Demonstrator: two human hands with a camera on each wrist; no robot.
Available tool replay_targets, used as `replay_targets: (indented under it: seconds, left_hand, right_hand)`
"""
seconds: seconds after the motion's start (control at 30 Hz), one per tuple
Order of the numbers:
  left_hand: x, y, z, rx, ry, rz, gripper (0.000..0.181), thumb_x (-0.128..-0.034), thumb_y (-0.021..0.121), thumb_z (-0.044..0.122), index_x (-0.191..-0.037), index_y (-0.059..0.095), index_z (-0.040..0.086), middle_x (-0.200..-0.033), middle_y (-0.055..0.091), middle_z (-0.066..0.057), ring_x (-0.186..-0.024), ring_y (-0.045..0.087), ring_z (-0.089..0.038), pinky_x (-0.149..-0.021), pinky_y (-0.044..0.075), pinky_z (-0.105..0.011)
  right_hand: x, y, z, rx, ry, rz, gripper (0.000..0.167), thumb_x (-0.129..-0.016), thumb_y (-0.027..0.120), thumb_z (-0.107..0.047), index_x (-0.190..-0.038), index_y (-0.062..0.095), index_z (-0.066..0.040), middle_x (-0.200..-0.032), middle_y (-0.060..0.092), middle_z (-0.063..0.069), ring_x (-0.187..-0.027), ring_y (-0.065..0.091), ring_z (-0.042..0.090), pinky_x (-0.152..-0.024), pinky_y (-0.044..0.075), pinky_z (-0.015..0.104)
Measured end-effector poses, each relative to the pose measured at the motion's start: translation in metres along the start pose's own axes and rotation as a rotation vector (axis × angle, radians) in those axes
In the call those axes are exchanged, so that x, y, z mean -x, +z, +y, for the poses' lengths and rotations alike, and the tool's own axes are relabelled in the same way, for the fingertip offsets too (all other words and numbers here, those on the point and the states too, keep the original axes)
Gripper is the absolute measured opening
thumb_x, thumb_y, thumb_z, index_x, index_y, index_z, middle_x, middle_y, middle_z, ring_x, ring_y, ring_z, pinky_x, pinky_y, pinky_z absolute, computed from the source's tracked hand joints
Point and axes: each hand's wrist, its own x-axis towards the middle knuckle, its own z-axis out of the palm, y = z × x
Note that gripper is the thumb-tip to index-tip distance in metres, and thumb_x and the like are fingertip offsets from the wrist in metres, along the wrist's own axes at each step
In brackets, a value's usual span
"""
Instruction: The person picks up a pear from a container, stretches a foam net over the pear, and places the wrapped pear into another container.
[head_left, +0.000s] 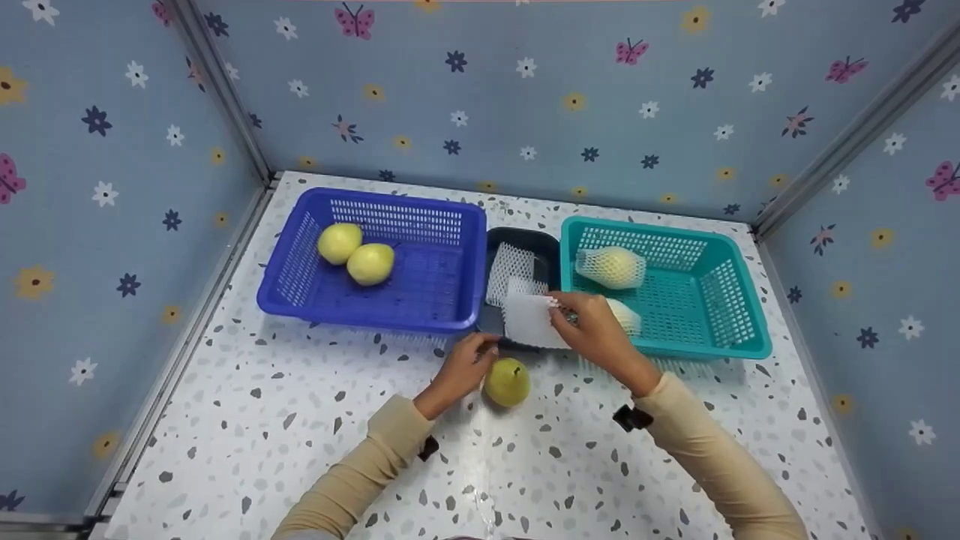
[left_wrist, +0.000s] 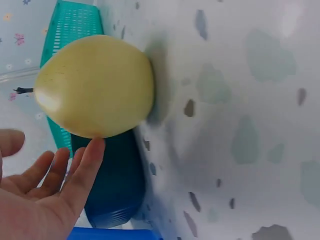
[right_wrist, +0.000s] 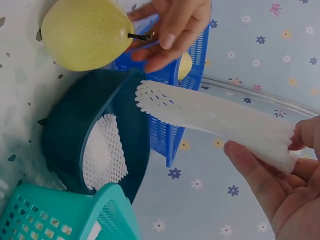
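Note:
A yellow-green pear (head_left: 507, 382) with a dark stem stands on the speckled tabletop in front of the dark container. Beside it is my left hand (head_left: 459, 371), fingers loosely extended; one fingertip meets the pear's edge in the left wrist view, though firm contact is hard to tell. My right hand (head_left: 600, 334) pinches one end of a white foam net sleeve (right_wrist: 215, 112) between thumb and fingers. That sleeve hangs flat and unfilled over the dark container (right_wrist: 65, 135). More white foam net (right_wrist: 106, 152) lies inside the container.
On the left stands a blue basket (head_left: 375, 322) holding two bare pears (head_left: 370, 264). A teal basket (head_left: 739, 352) on the right has two pears in foam nets (head_left: 619, 268), one partly behind my right hand. Patterned walls (head_left: 480, 97) enclose the table.

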Motion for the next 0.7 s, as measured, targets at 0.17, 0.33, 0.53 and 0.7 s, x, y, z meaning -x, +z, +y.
replay_targets:
  seconds: [0.17,0.33,0.53,0.7]
  left_hand:
    - [-0.010,0.000,0.012,0.070,-0.003,0.114,0.032,-0.0956,0.051,0.003,-0.126,0.052,-0.008,-0.114,0.058,-0.020,-0.103,0.058,-0.031,-0.088,0.048,-0.040]
    - [-0.017,0.003,0.020,0.177,-0.055,0.157,0.036,-0.0969,0.052,0.007,-0.128,0.049,-0.010,-0.115,0.058,-0.022,-0.104,0.058,-0.034,-0.087,0.049,-0.039]
    - [-0.015,0.002,0.045,0.254,-0.070,0.241,0.024,-0.0905,0.061,0.000,-0.107,0.053,-0.015,-0.097,0.059,-0.024,-0.086,0.058,-0.033,-0.076,0.049,-0.034]
    - [-0.012,-0.003,0.061,0.343,-0.148,0.258,0.014,-0.0888,0.061,-0.004,-0.096,0.051,-0.012,-0.087,0.054,-0.014,-0.077,0.051,-0.018,-0.067,0.044,-0.023]
  right_hand:
    - [0.005,0.000,-0.004,-0.019,0.009,-0.013,0.022,-0.091,0.057,0.000,-0.110,0.068,0.004,-0.104,0.068,0.017,-0.088,0.067,0.023,-0.070,0.056,0.032]
    - [0.008,0.002,-0.005,-0.004,0.013,-0.011,0.022,-0.090,0.058,-0.001,-0.110,0.068,0.004,-0.104,0.068,0.017,-0.087,0.067,0.021,-0.069,0.055,0.032]
    - [0.009,0.005,-0.002,0.004,0.014,0.005,0.022,-0.090,0.058,0.000,-0.110,0.068,0.003,-0.102,0.069,0.015,-0.083,0.067,0.017,-0.067,0.055,0.030]
    - [0.011,0.005,0.000,-0.017,0.012,0.010,0.022,-0.091,0.057,0.000,-0.109,0.069,0.002,-0.102,0.069,0.013,-0.083,0.066,0.014,-0.067,0.054,0.029]
